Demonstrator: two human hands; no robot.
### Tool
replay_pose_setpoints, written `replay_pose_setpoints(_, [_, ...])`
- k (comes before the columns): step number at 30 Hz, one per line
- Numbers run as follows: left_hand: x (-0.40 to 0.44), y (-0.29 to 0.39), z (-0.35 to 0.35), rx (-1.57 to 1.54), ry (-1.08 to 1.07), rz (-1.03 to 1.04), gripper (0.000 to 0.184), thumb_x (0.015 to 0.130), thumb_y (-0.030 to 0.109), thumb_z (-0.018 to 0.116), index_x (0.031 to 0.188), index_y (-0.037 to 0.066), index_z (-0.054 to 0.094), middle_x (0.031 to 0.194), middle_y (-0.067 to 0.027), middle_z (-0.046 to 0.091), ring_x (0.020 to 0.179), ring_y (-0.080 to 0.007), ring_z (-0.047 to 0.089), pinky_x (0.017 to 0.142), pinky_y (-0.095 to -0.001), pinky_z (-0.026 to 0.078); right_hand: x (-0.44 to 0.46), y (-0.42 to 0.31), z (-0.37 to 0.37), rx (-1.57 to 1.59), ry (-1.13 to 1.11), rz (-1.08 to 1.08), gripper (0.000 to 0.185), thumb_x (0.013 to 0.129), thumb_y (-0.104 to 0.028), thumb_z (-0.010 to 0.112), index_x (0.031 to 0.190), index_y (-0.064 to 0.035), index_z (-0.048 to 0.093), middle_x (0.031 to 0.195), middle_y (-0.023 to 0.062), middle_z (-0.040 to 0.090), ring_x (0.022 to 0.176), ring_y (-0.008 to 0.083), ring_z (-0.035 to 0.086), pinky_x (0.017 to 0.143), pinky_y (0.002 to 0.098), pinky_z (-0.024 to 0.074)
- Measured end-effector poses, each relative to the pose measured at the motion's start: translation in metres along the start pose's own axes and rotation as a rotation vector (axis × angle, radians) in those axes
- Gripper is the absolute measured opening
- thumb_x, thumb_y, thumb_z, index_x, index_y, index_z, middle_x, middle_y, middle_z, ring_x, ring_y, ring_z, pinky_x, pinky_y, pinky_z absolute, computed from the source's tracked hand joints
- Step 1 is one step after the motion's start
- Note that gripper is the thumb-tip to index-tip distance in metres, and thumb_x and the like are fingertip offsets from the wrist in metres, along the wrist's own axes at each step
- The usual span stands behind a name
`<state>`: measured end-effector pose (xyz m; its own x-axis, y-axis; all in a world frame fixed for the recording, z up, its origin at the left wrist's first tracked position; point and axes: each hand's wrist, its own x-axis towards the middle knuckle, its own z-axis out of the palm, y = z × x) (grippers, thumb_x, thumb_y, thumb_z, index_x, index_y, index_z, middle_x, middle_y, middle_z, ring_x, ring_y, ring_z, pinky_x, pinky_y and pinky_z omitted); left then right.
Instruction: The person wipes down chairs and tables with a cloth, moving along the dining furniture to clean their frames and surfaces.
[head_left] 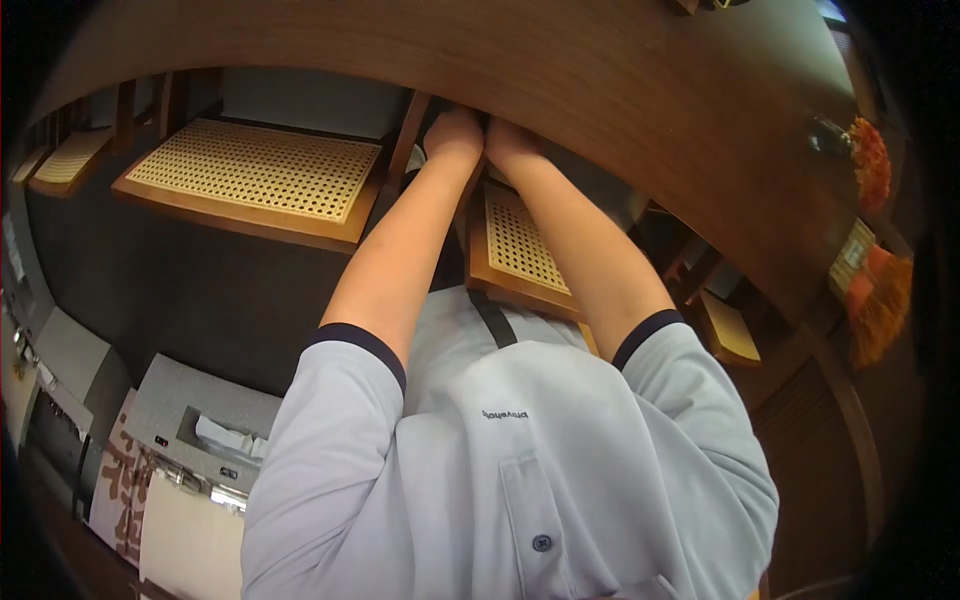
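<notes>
My left hand (pixel 455 135) reaches to the edge of the dark wooden table (pixel 600 70), beside an upright wooden bar (pixel 407 135). The hand looks curled, but its fingers are hidden. My right hand (pixel 510 143) is close beside it, also partly under the table edge with its fingers out of sight. Between and below my wrists a wooden chair with a woven cane seat (pixel 522 240) is partly covered by my right forearm. What either hand touches cannot be made out.
Another cane-seated chair (pixel 255 170) is to the left, with more seats (pixel 75 160) beyond it. A smaller seat (pixel 730 328) is at the right. Orange flowers (pixel 870 165) and an orange tassel (pixel 880 300) show at far right. Grey boxy units (pixel 205 395) stand at lower left.
</notes>
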<state>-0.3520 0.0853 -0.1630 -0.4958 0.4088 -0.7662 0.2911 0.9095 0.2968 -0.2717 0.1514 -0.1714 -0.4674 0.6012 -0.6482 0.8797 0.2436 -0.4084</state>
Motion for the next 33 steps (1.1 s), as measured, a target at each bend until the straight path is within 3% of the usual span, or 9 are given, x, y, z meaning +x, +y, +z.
replay_pose_setpoints(3, [-0.022, -0.010, 0.008, -0.035, 0.014, 0.020, 0.045, 0.098, 0.024, 0.048, 0.141, 0.013, 0.052, 0.127, -0.0250, 0.064, 0.119, -0.0405, 0.062, 0.097, -0.0512, 0.051, 0.003, 0.019, 0.017, -0.242, 0.044, -0.239, 0.050, 0.104, -0.028, 0.041, 0.152, -0.0151, 0.040, 0.153, 0.0201, 0.043, 0.140, 0.0385, 0.042, 0.114, 0.0483, 0.0377])
replay_pose_setpoints(7, [-0.056, -0.061, 0.041, -0.167, 0.053, 0.121, 0.056, 0.095, 0.022, 0.049, 0.150, 0.014, 0.042, 0.127, -0.0292, 0.061, 0.119, -0.0445, 0.059, 0.100, -0.0511, 0.048, -0.048, 0.019, 0.027, -0.115, -0.218, -0.187, 0.059, 0.095, -0.023, 0.057, 0.151, -0.0202, 0.040, 0.130, 0.0267, 0.061, 0.117, 0.0443, 0.061, 0.099, 0.0514, 0.0501])
replay_pose_setpoints(12, [-0.101, -0.150, 0.069, -0.247, 0.055, 0.117, 0.044, 0.102, 0.031, 0.045, 0.138, 0.008, 0.057, 0.127, -0.0278, 0.062, 0.120, -0.0449, 0.058, 0.102, -0.0486, 0.047, -0.067, 0.018, 0.035, -0.261, -0.337, -0.344, 0.063, 0.090, -0.022, 0.067, 0.148, -0.0198, 0.043, 0.124, 0.0273, 0.063, 0.109, 0.0454, 0.065, 0.095, 0.0532, 0.0515])
replay_pose_setpoints(16, [-0.152, -0.182, 0.062, -0.351, 0.094, 0.040, 0.042, 0.101, 0.035, 0.052, 0.126, 0.005, 0.065, 0.121, -0.0263, 0.066, 0.115, -0.0427, 0.062, 0.100, -0.0455, 0.049, -0.066, -0.014, 0.021, -0.398, -0.485, -0.174, 0.065, 0.090, -0.030, 0.070, 0.148, -0.0198, 0.044, 0.128, 0.0213, 0.063, 0.102, 0.0394, 0.069, 0.065, 0.0465, 0.0630])
replay_pose_setpoints(20, [-0.184, -0.192, 0.034, -0.505, -0.066, 0.123, 0.038, 0.096, 0.034, 0.064, 0.118, 0.003, 0.069, 0.109, -0.0214, 0.072, 0.107, -0.0347, 0.069, 0.094, -0.0413, 0.053, -0.065, -0.045, 0.006, -0.181, -0.600, -0.164, 0.071, 0.087, -0.037, 0.072, 0.149, -0.0151, 0.043, 0.130, 0.0207, 0.062, 0.106, 0.0364, 0.068, 0.057, 0.0406, 0.0632])
replay_pose_setpoints(24, [-0.243, -0.151, -0.078, -0.876, -0.107, 0.336, 0.019, 0.098, 0.013, 0.064, 0.112, 0.000, 0.068, 0.093, -0.0091, 0.072, 0.082, -0.0132, 0.069, 0.077, -0.0290, 0.055, -0.059, -0.068, 0.015, 0.149, -0.222, -0.169, 0.072, 0.086, -0.036, 0.073, 0.148, -0.0142, 0.044, 0.130, 0.0231, 0.063, 0.112, 0.0400, 0.066, 0.079, 0.0448, 0.0605])
replay_pose_setpoints(26, [-0.273, -0.143, -0.139, -0.837, 0.045, 0.669, 0.018, 0.097, 0.006, 0.064, 0.114, 0.001, 0.066, 0.088, -0.0093, 0.071, 0.074, -0.0129, 0.068, 0.072, -0.0268, 0.054, -0.014, -0.047, 0.051, 0.128, 0.028, -0.369, 0.071, 0.087, -0.035, 0.073, 0.148, -0.0142, 0.044, 0.129, 0.0243, 0.063, 0.115, 0.0418, 0.064, 0.091, 0.0460, 0.0563])
replay_pose_setpoints(28, [-0.303, -0.143, -0.202, -0.726, 0.231, 0.984, 0.020, 0.095, 0.002, 0.065, 0.115, 0.001, 0.066, 0.083, -0.0091, 0.069, 0.071, -0.0134, 0.066, 0.066, -0.0284, 0.055, -0.012, -0.061, 0.061, 0.141, 0.127, -0.251, 0.069, 0.089, -0.030, 0.073, 0.149, -0.0183, 0.042, 0.126, 0.0234, 0.064, 0.111, 0.0414, 0.065, 0.092, 0.0445, 0.0565])
replay_pose_setpoints(33, [-0.346, -0.174, -0.310, -0.793, 0.208, 1.470, 0.026, 0.083, -0.004, 0.068, 0.107, 0.004, 0.068, 0.077, -0.0072, 0.065, 0.063, -0.0182, 0.062, 0.057, -0.0300, 0.050, -0.015, -0.079, 0.103, -0.169, 0.042, -0.153, 0.074, 0.090, -0.031, 0.069, 0.154, -0.0219, 0.035, 0.135, 0.0404, 0.048, 0.123, 0.0527, 0.054, 0.104, 0.0495, 0.0473])
